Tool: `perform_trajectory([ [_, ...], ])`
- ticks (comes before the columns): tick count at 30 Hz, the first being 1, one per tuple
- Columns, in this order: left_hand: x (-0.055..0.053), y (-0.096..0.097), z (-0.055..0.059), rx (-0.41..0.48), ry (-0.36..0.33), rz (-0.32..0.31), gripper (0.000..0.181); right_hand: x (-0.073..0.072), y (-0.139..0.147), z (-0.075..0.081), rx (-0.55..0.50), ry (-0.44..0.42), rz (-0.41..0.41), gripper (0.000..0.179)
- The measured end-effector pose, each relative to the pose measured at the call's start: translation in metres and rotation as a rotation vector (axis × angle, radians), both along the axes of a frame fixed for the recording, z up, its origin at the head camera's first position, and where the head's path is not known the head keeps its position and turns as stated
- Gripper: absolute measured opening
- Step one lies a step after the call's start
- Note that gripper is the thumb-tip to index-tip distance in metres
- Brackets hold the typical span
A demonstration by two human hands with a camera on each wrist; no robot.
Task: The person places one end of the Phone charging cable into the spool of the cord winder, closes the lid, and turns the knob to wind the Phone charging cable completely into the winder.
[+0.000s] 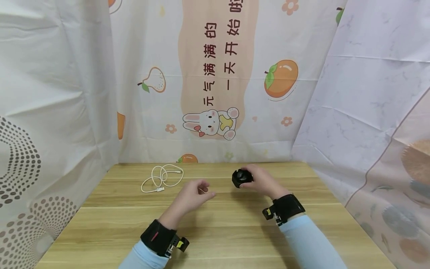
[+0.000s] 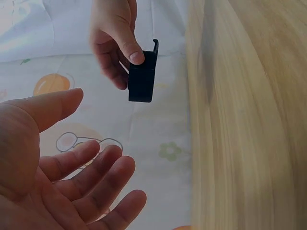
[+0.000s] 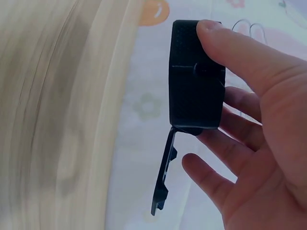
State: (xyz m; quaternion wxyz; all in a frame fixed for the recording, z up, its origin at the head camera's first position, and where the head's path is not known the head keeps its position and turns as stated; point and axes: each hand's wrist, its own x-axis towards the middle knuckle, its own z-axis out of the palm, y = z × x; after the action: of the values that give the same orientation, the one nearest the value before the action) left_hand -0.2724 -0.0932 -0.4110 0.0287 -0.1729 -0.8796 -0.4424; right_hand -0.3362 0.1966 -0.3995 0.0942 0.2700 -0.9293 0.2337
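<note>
My right hand (image 1: 263, 182) grips a small black block-like device (image 1: 239, 178) above the back of the table. In the head view it looks many-sided, with a glossy rounded part on its face. The right wrist view shows my thumb on one side of the black device (image 3: 196, 91) and fingers behind it. A thin hinged flap (image 3: 164, 177) with small tabs hangs from its lower end. My left hand (image 1: 195, 194) holds nothing and hovers to the left of it, fingers relaxed and apart. Behind my left hand, a white USB cable (image 1: 162, 175) lies in loose loops.
The wooden table (image 1: 228, 231) ends at a printed curtain (image 1: 144, 123) along the back. More curtain hangs on the left and right sides. Each wrist wears a black strap (image 1: 158, 237) with a small camera.
</note>
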Motion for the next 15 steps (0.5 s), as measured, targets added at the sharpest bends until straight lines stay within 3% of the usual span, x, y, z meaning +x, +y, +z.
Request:
perform_trajectory([
  [9,0.008,-0.016,0.004,-0.059,0.037,-0.003,0.037,0.013,-0.02,0.001,0.04,0.058,0.126,0.058],
  [15,0.01,-0.028,0.004,-0.112,0.038,0.035,0.037,0.023,-0.03,0.001,0.038,0.01,0.179,0.061],
])
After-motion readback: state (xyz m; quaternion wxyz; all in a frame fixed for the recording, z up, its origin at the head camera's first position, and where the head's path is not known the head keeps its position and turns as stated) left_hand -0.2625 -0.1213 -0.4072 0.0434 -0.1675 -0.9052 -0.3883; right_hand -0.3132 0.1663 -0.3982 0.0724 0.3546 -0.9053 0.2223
